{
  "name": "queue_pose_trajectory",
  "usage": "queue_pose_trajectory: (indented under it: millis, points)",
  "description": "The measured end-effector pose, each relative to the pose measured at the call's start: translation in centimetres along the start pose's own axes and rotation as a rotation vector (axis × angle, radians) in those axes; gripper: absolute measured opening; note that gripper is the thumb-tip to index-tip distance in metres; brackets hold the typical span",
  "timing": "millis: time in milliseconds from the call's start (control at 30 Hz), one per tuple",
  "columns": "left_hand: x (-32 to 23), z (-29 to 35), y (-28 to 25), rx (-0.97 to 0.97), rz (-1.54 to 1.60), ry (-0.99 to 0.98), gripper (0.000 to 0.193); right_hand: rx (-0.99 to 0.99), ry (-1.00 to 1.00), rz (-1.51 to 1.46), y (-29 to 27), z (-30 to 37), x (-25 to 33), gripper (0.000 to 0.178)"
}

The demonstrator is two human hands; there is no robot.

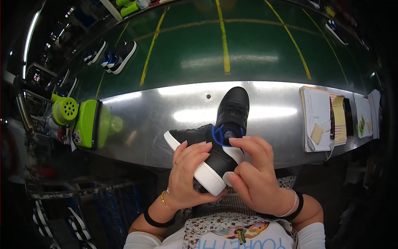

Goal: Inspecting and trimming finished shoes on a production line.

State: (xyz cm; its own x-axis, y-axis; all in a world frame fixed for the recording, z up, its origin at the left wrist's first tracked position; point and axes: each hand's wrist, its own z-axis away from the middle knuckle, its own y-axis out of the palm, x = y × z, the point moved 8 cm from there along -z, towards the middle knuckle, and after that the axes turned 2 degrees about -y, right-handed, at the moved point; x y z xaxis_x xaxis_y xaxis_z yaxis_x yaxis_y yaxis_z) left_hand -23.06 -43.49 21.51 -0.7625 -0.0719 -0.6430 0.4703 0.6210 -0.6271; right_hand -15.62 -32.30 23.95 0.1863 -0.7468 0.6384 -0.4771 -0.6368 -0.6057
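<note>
A black sneaker (222,163) with a thick white sole is tilted on its side near the table's front edge. My left hand (188,176) is closed around it, fingers over the upper and thumb under the sole. My right hand (255,174) is bent around its heel end, thumb against the heel and index fingertip at the collar. A blue cord-like loop (215,137) curves by that fingertip; which shoe it belongs to I cannot tell. A second black sneaker (234,106) lies just beyond, toe pointing away, its heel end partly hidden by the first shoe and my right hand.
On the metal table (153,118), a bright green machine (88,123) stands left and a notepad (315,118) with papers and a pen lies right. A green belt (186,41) with yellow lines runs behind, carrying dark shoes (120,57). A rack with shoes (76,220) is lower left.
</note>
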Motion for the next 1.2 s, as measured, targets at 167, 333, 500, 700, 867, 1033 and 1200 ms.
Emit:
queue_pose_trajectory:
  millis: [167, 333, 500, 700, 867, 1033, 1200]
  points:
    - [0.3, -0.2, -0.2, 0.020, -0.024, 0.016, 0.093, -0.078, -0.037, 0.015, 1.3, -2.9, 0.4, 0.016]
    - [0.5, 0.0, -0.7, 0.034, -0.055, -0.021, 0.107, -0.050, -0.014, 0.015, 0.6, 0.2, 0.6, 0.016]
    - [1.2, 0.7, -0.4, -0.017, 0.051, -0.041, 0.107, -0.097, -0.024, 0.025, 1.7, -2.9, 0.7, 0.017]
    - [1.5, 1.1, -1.2, -0.034, 0.040, -0.059, 0.111, -0.063, -0.013, 0.026, 1.5, 0.3, 0.8, 0.018]
    - [1.1, 0.8, -1.4, 0.001, 0.003, -0.004, 0.114, -0.125, -0.029, 0.029, 2.6, -2.8, 1.3, 0.017]
    - [1.5, 1.4, -1.8, -0.025, 0.007, -0.033, 0.110, -0.144, -0.040, 0.082, 2.1, 0.0, 1.7, 0.018]
    - [1.7, 1.1, -2.1, -0.019, 0.036, -0.037, 0.109, -0.191, -0.054, 0.041, 2.1, 0.5, 1.9, 0.018]
